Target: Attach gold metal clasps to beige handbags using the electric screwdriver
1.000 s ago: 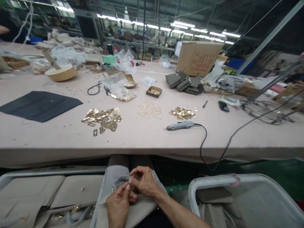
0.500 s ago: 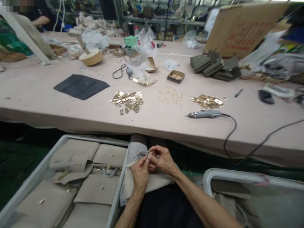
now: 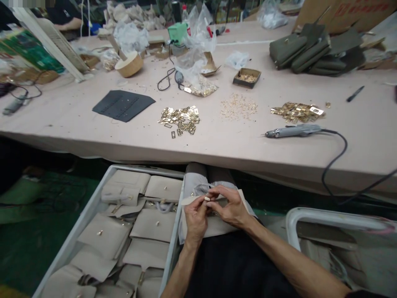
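A beige bag [image 3: 214, 227] lies across my lap on a pale plastic wrap. My left hand [image 3: 196, 219] is closed on its flap, thumb and fingers pinched near a small gold metal fitting [image 3: 207, 198]. From the other side my right hand [image 3: 231, 208] pinches the same fitting, its fingers curled over the bag. The two sets of fingertips almost meet, and they hide part of the fitting and of the bag behind it. A grey loop [image 3: 201, 188] shows just beyond the fingers.
A white crate [image 3: 107, 176] of beige bags stands left, another white crate [image 3: 293, 219] right. On the table [image 3: 130, 140] are gold frames [image 3: 181, 120], tiny gold pieces [image 3: 238, 106], gold plates [image 3: 296, 111], a corded electric screwdriver [image 3: 293, 131], a dark sheet [image 3: 123, 105] and dark green bags [image 3: 310, 51].
The view has swung left and down, so the table things sit further right and higher. My hands have turned the bag's flap, and the gold fitting now shows between my fingertips.
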A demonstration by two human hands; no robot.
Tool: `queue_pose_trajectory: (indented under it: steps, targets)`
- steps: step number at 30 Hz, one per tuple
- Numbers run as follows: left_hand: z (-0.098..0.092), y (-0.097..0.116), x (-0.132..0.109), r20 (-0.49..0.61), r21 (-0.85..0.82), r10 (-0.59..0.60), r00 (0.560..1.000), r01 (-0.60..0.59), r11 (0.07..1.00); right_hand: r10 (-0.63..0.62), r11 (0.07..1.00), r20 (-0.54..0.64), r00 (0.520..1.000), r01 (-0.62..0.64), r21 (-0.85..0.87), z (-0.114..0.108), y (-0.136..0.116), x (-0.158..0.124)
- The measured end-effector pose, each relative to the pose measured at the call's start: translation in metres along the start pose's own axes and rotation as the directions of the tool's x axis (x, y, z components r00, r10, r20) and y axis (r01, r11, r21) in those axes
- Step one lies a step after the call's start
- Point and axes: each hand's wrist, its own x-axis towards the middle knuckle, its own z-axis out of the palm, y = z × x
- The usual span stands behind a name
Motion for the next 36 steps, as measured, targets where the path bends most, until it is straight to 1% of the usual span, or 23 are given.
queue_pose_trajectory:
  steps: [3,7,11,16,19,25,30,36]
  targets:
    - [-0.002,0.001,0.000,-0.009,-0.034,0.028,1.000,-0.028,0.999,-0.047,0.998,0.018,0.999,0.046,0.034,-0.002,-0.002,0.001]
    - [-0.006,-0.001,-0.001,0.033,-0.088,0.048,0.998,-0.045,0.995,-0.127,0.991,-0.013,0.992,0.128,0.040,0.001,-0.003,-0.001]
    - [-0.013,-0.002,-0.003,0.045,-0.069,0.045,0.998,-0.041,0.997,-0.193,0.981,-0.058,0.980,0.192,-0.014,0.008,-0.006,-0.006]
    - [-0.016,0.004,-0.003,0.072,-0.035,0.050,0.996,-0.048,0.998,-0.277,0.958,-0.076,0.958,0.270,-0.100,0.013,-0.008,-0.010]
    - [-0.014,0.007,-0.003,0.089,-0.046,0.030,0.996,-0.026,0.999,-0.289,0.954,-0.066,0.955,0.282,-0.105,0.012,-0.008,-0.011]
    - [-0.012,0.007,-0.004,0.057,-0.023,0.018,0.998,-0.017,1.000,-0.277,0.958,-0.040,0.960,0.272,-0.095,0.009,-0.004,-0.013]
    - [-0.010,0.005,-0.001,0.049,0.020,0.021,0.999,-0.022,1.000,-0.291,0.954,-0.051,0.955,0.286,-0.090,0.006,0.003,-0.012]
    - [-0.008,0.004,0.002,0.068,0.010,0.000,0.998,-0.001,1.000,-0.298,0.953,-0.071,0.952,0.292,-0.081,0.008,0.012,-0.012]
